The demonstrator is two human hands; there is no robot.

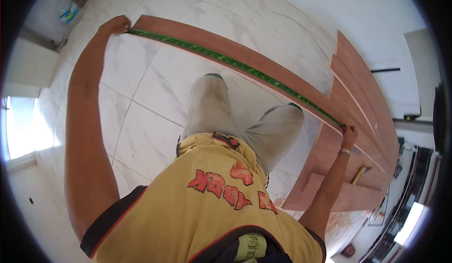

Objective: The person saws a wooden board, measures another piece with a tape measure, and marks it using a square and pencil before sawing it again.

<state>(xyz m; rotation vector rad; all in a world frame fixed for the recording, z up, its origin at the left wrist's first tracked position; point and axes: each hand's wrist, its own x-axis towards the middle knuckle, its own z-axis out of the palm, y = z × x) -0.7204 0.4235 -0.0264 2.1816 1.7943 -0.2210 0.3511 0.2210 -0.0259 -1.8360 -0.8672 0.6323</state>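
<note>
A green tape measure (235,64) stretches along a long reddish-brown board (202,39) that lies across the view in front of my legs. My left hand (121,25) pinches the tape's end at the board's upper-left end. Farther right, my right hand (349,133) has its fingers closed on the tape near the other boards. The tape lies flat along the board's near edge between both hands.
More brown boards (360,89) lie at the right, with a yellow-handled tool (359,175) on one of them. White marbled tiles (155,84) cover the floor. A plastic bottle (68,11) is at the upper left. Part of a person's head (348,250) shows at the bottom right.
</note>
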